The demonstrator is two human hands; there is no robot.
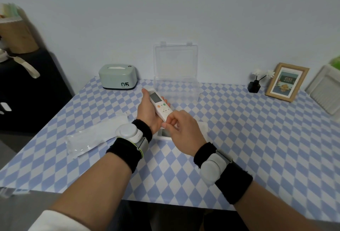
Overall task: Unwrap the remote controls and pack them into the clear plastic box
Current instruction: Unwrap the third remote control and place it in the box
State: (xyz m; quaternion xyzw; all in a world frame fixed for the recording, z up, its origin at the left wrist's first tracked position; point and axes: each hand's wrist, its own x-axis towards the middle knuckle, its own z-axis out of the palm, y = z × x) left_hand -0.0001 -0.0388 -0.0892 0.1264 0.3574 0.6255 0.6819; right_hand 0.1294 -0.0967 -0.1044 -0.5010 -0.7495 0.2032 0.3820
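Head view: our left hand [147,112] grasps the remote [161,106], our right hand [184,129] pinches its near end, likely finishing unwrapping; next, the box [184,90] just beyond.

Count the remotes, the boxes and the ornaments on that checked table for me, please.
White remote controls: 2 (one held, one lying below it, partly hidden)
Boxes: 2 (clear plastic box, mint-green tissue box)
Ornaments: 2 (black vase of white flowers, wooden picture frame)
Total: 6
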